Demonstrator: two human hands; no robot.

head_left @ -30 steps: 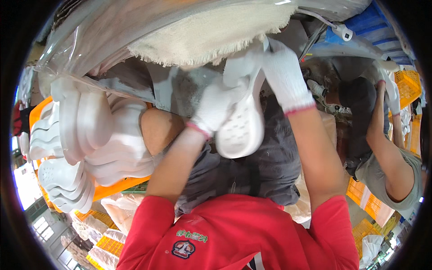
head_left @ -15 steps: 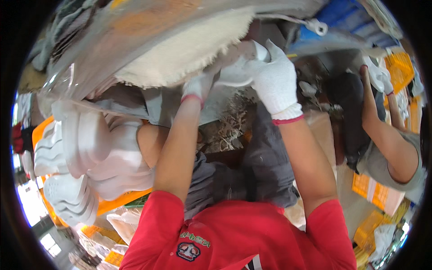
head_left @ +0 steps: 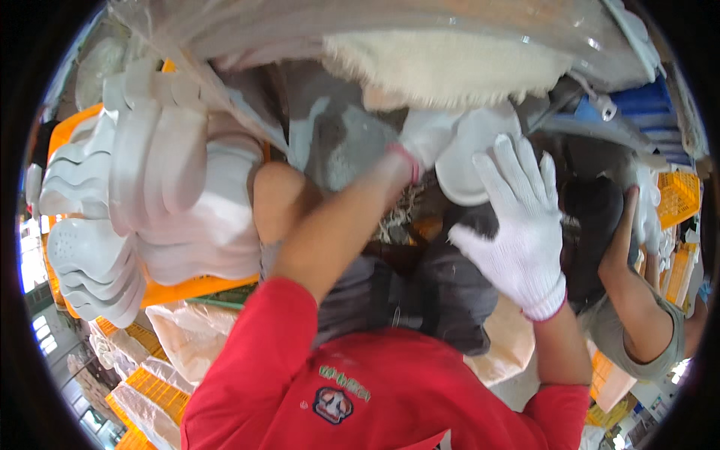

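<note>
One white shoe (head_left: 460,171) in left hand (head_left: 429,136)

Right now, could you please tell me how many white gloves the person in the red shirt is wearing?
2: one on the left hand, beside the white shoe, and one on the right hand, spread open near it.

Shoe workshop: stacked clogs (head_left: 169,154), orange crates (head_left: 679,199)

Gloved hands (head_left: 520,225) at white shoe (head_left: 463,174)
</note>
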